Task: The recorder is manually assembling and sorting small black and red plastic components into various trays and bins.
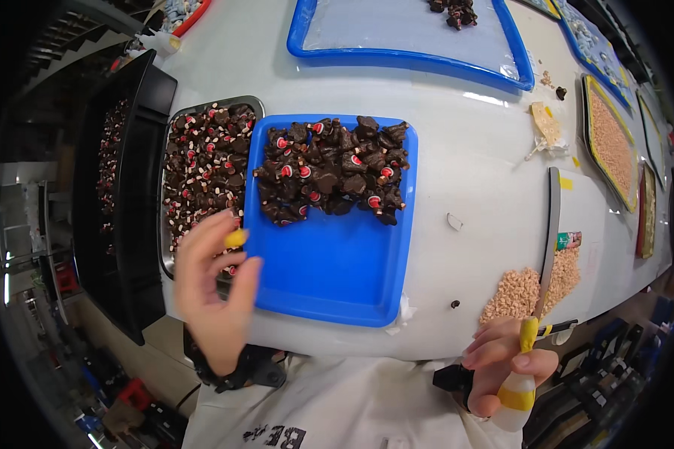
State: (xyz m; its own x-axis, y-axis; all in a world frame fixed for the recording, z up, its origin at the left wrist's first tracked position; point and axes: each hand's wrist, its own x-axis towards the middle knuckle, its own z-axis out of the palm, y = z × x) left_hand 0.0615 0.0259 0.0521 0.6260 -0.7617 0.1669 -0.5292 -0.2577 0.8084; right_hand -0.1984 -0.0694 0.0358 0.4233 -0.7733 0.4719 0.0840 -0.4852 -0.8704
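My left hand [216,288] hovers between the metal tray and the blue tray, thumb and fingers apart. A small yellow piece [236,239] shows at one of its fingertips; whether it is a wrap or a held bit is unclear. Under and beyond it, the metal tray [256,105] is full of small dark brown figures [206,161] with red and pale spots. Similar dark figures [326,176] fill the far half of the blue tray [322,273]. At lower right, my right hand [494,355] is closed around a small whitish squeeze bottle [518,400] with yellow on its tip and body.
A black bin [146,97] stands at far left. Another blue tray [404,58] lies at the back. Pale tan pieces [511,294] are heaped near a grey-edged board [554,224] on the right. A framed tray [612,142] of tan pieces lies beyond.
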